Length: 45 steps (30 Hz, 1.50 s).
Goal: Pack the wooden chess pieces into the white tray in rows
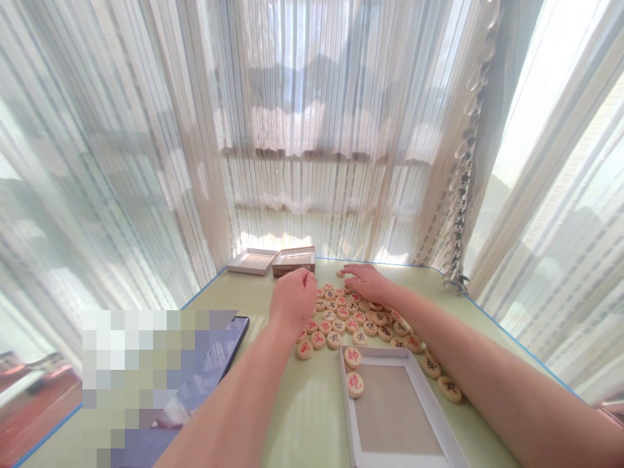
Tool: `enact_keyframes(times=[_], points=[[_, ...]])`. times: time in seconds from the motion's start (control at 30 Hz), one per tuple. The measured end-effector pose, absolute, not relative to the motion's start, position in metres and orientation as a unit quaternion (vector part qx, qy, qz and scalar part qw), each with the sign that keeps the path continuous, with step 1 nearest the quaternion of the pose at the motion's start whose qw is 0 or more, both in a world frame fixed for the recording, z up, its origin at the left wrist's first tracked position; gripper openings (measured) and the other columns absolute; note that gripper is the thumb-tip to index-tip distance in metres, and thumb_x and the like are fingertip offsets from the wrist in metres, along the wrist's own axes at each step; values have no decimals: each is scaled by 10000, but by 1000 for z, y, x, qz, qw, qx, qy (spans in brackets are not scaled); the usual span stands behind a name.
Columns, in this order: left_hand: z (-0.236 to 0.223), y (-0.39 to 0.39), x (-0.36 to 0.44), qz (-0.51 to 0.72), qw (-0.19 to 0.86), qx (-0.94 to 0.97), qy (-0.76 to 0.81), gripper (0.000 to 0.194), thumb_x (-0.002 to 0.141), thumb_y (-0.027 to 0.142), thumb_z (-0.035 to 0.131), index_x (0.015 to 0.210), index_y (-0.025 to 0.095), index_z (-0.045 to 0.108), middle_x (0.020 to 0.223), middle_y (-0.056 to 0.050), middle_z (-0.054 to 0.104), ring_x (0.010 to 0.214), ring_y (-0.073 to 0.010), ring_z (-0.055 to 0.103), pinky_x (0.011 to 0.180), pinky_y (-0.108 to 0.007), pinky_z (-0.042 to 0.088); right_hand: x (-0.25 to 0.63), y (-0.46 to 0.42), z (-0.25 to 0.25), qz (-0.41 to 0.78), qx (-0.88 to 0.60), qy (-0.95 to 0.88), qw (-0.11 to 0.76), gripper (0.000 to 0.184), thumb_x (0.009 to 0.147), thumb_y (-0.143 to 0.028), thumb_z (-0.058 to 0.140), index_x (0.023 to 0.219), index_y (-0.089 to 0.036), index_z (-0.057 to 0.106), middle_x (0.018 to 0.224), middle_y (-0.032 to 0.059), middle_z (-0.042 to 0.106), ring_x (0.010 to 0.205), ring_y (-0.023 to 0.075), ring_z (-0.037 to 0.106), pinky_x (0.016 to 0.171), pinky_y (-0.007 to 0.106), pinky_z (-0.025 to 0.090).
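Note:
Several round wooden chess pieces (341,320) with red and black characters lie spread on the pale green table (302,416). My left hand (293,299) is curled into a loose fist at the left edge of the pile; what it holds, if anything, is hidden. My right hand (366,282) rests flat on the far side of the pile, fingers stretched toward the left. A white tray (419,390) lies near me with two red-marked pieces (353,370) in its far left corner.
A small brown box (293,260) and its pale lid (252,261) sit at the table's far edge. A dark phone (214,364) lies to the left beside a blurred patch. Sheer curtains (312,130) surround the table. Blue trim edges the tabletop.

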<state>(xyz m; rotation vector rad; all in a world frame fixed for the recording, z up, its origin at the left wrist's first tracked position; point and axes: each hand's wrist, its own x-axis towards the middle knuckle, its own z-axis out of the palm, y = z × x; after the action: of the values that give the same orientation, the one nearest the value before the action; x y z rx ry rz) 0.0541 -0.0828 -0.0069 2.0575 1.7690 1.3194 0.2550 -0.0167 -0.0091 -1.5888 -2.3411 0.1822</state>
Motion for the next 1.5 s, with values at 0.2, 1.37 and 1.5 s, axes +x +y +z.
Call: enact_keyframes(times=[0.2,1.37,1.5], points=[[-6,-83,55,433,59,681,587,300,819,280,357,615,187,557,617,-20,602,596,-136,507,553,-241,303,254,-15,-18,71,-546,-826,120,514,865,-511,307,1249,-244,519,1334,26,483,1236,273,353,1029,410,255],[-5,-84,55,450,53,680,576,297,821,270,365,605,183,550,605,-16,603,570,-130,495,534,-235,298,241,-19,-11,42,-581,-798,151,276,788,-335,477,934,-232,687,905,54,670,919,211,560,779,304,419],[-4,-85,55,444,46,681,580,294,818,262,369,610,177,560,627,-28,612,584,-134,507,539,-237,308,241,-20,-9,42,-565,-814,128,285,767,-390,517,937,-238,688,957,43,671,991,244,518,842,336,398]])
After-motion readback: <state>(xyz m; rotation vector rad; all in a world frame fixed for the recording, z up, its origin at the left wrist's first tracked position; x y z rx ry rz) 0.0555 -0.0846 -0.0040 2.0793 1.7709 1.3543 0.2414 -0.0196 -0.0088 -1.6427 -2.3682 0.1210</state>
